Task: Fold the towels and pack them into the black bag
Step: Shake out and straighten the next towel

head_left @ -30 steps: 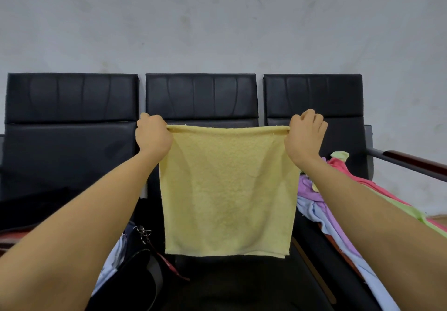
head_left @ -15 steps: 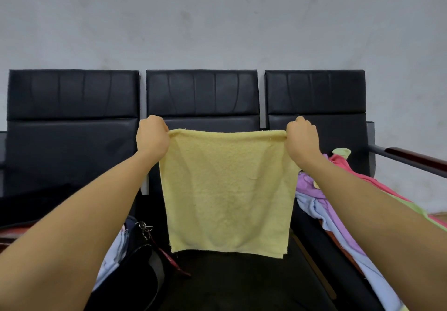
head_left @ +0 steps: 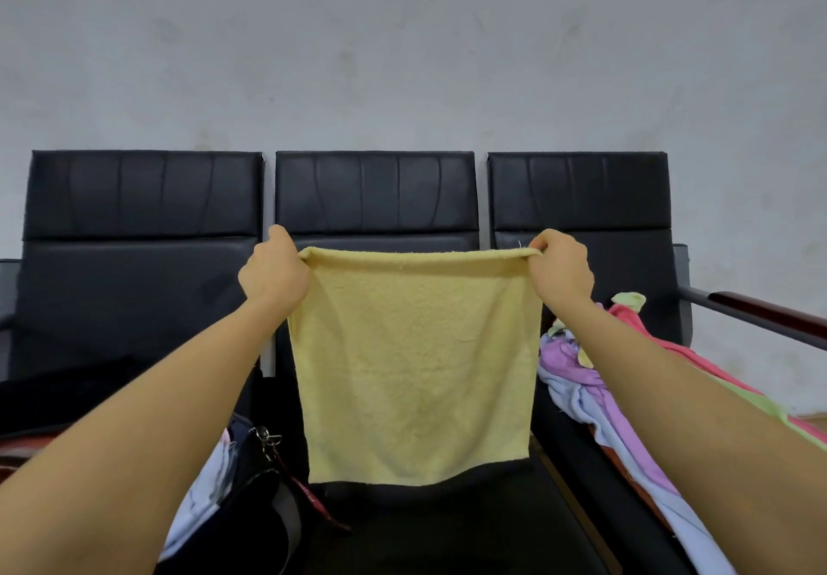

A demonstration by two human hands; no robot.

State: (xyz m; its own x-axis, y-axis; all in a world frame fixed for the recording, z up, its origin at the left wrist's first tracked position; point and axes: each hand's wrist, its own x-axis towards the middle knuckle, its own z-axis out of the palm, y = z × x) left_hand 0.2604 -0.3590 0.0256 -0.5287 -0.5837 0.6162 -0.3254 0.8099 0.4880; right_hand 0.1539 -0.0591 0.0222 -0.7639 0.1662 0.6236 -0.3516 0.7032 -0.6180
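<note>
A yellow towel (head_left: 416, 368) hangs flat in the air in front of the middle seat. My left hand (head_left: 274, 271) pinches its top left corner and my right hand (head_left: 560, 266) pinches its top right corner, so the top edge is stretched level. The towel's lower edge hangs just above the seat cushion. The black bag (head_left: 250, 512) lies open at the lower left, with pale blue cloth showing inside and a metal clip on its rim. A heap of loose towels (head_left: 577, 377) in purple, pale blue, pink and green lies on the right seat, partly hidden by my right forearm.
Three joined black padded seats (head_left: 376, 194) stand against a grey wall. A dark wooden armrest (head_left: 760, 312) on a metal bar juts out at the right end. The middle seat cushion (head_left: 447, 530) lies below the hanging towel.
The towel stays stretched between both hands. Its lower edge has risen slightly relative to the seat and my hands have shifted a little lower against the backrests.
</note>
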